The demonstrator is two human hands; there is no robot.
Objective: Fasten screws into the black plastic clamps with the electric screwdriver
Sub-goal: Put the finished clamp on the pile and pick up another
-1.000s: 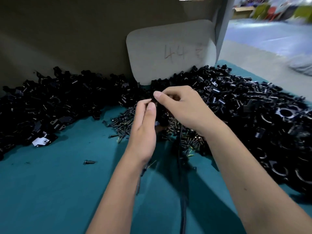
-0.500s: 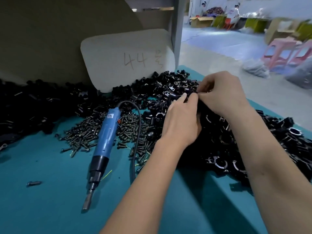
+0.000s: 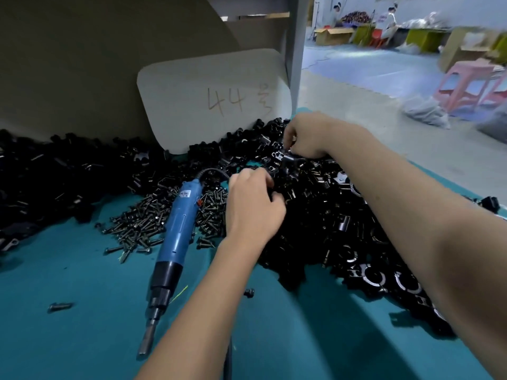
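A black clamp (image 3: 288, 157) is being pinched by the right hand (image 3: 310, 138) over the clamp pile (image 3: 329, 220); left hand (image 3: 252, 207) is being curled into it, contents unclear. Electric screwdriver (image 3: 175, 231) is being left on the table (image 3: 82, 311) beside screws (image 3: 142, 226).

Blue electric screwdriver (image 3: 179, 223) with black nose; black clamps (image 3: 323, 215); dark screws (image 3: 142, 223); teal table (image 3: 68, 338).

Bare teal mat (image 3: 68, 338) lies open at the near left. The screwdriver (image 3: 175, 231) lies across it, screws (image 3: 142, 226) behind, clamps (image 3: 329, 229) heaped right, card (image 3: 214, 100) blocking the back.
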